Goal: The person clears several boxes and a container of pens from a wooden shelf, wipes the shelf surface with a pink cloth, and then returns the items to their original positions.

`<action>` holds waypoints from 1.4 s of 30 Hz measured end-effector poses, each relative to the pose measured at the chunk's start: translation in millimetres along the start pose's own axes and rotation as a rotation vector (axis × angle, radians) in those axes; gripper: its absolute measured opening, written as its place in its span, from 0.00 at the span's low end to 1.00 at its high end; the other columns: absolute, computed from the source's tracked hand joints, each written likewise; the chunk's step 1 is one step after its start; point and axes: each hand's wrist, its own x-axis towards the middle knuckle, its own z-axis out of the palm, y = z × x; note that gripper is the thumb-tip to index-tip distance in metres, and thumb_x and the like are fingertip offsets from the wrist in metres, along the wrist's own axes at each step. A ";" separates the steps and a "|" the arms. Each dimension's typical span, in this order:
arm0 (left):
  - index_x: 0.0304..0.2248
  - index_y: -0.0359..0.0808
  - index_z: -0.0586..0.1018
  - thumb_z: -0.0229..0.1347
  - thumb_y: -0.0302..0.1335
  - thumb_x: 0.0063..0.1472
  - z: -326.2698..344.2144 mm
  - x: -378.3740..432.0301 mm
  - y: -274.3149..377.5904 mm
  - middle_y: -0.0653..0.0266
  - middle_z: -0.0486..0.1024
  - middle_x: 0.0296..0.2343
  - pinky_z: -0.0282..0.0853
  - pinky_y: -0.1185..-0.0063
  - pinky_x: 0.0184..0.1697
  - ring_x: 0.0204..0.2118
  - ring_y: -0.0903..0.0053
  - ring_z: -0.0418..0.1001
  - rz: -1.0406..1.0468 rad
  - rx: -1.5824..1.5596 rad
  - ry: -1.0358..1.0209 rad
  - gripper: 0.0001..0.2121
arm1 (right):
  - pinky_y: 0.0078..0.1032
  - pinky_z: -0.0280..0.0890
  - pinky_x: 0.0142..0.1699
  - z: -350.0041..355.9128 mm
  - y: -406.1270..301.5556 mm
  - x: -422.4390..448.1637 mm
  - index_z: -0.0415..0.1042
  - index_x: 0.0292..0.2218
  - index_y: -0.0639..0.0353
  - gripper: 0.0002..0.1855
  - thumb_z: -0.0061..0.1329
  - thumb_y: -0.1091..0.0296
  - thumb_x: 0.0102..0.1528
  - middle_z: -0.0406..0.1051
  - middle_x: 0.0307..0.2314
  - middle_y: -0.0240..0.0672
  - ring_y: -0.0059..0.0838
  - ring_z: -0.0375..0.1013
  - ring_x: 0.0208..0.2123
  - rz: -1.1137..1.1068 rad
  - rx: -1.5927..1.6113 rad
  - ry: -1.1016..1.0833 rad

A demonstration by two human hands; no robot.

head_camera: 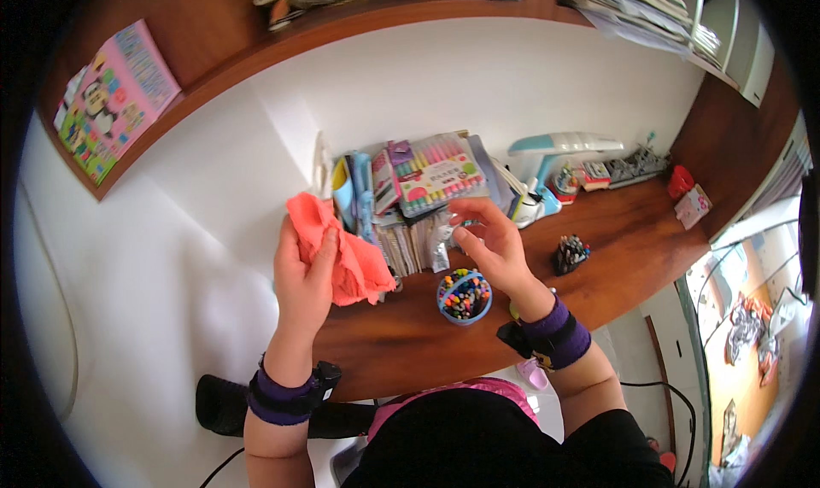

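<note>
A crumpled coral-pink cloth [349, 257] is gripped in my left hand [307, 283], raised above the left part of the wooden desk, with the thumb pressed over the fabric. My right hand [496, 248] hovers with fingers apart and slightly curled, holding nothing. Just below and left of it stands a light-blue bucket [462, 321] packed with coloured pens and markers. Behind the hands, a clear case of marker pens [442, 174] lies on top of a row of books and notebooks [403, 248]. A silvery packet [441, 248] leans at the books' right end, partly covered by my right fingers.
The wooden desk [397, 353] runs along a white wall. Farther right are a black pen holder [570, 257], a blue-and-white desk lamp [544, 174], a red cup [680, 182] and a grey model [637, 166]. Overhead, a wooden shelf [384, 14] carries papers and a pink panda booklet [118, 104].
</note>
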 end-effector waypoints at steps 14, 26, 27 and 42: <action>0.46 0.30 0.65 0.46 0.23 0.59 128.8 -111.2 -109.3 0.62 0.69 0.39 0.62 0.80 0.46 0.42 0.79 0.67 -0.698 -0.330 -0.247 0.15 | 0.19 0.64 0.41 -163.7 67.7 -167.8 0.64 0.45 0.61 0.18 0.46 0.76 0.51 0.67 0.38 0.33 0.20 0.67 0.35 0.325 -0.279 0.622; 0.46 0.31 0.65 0.45 0.22 0.58 170.3 -178.7 -142.7 0.57 0.69 0.40 0.65 0.75 0.46 0.43 0.71 0.69 -1.098 -0.331 -0.239 0.15 | 0.31 0.59 0.51 -189.3 156.7 -232.6 0.51 0.54 0.58 0.45 0.56 0.72 0.36 0.60 0.46 0.45 0.40 0.60 0.48 0.618 -0.607 0.339; 0.46 0.31 0.65 0.45 0.22 0.59 172.7 -181.8 -150.7 0.57 0.69 0.40 0.66 0.75 0.46 0.43 0.71 0.69 -1.106 -0.332 -0.248 0.15 | 0.32 0.57 0.53 -188.1 158.1 -229.8 0.50 0.55 0.59 0.47 0.58 0.70 0.34 0.59 0.46 0.46 0.42 0.59 0.49 0.617 -0.621 0.310; 0.46 0.30 0.64 0.43 0.21 0.58 181.4 -202.8 -148.1 0.57 0.69 0.40 0.64 0.75 0.48 0.44 0.72 0.68 -1.063 -0.337 -0.200 0.15 | 0.27 0.61 0.48 -180.9 144.4 -196.0 0.62 0.44 0.60 0.35 0.61 0.69 0.34 0.68 0.39 0.38 0.33 0.68 0.42 0.443 -0.417 0.315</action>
